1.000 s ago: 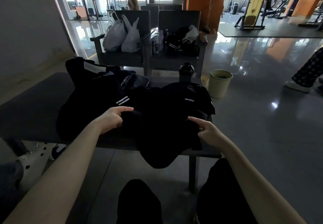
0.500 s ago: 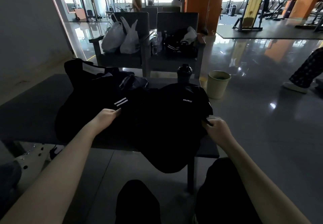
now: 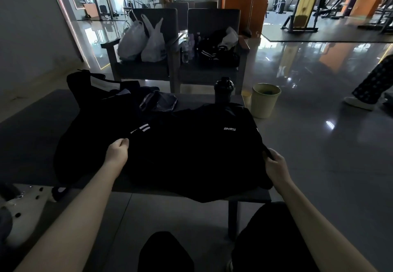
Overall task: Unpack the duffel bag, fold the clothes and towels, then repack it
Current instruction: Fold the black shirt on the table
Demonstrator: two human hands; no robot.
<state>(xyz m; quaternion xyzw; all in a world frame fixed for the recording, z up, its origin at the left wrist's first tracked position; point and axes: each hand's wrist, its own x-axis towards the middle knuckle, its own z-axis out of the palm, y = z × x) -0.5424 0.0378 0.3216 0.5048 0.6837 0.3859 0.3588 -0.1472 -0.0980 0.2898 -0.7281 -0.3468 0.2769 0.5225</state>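
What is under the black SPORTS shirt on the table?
The black shirt with the white SPORTS print lies on the dark grey table, hem over the near edge. The left hand and right hand grip its sides. Whether anything else lies beneath is hidden by the cloth.

Centre: black shirt (image 3: 191, 154) is soft matt cloth with white printed lettering; duffel bag (image 3: 95, 110) at left is the same dull black fabric. Table top (image 3: 27, 127) smooth matt dark grey, floor (image 3: 319, 144) at right glossy, mirror-like. Carrier bags (image 3: 142, 40) upper centre thin crinkly plastic; bin (image 3: 264, 101) smooth, pale, looks plastic.
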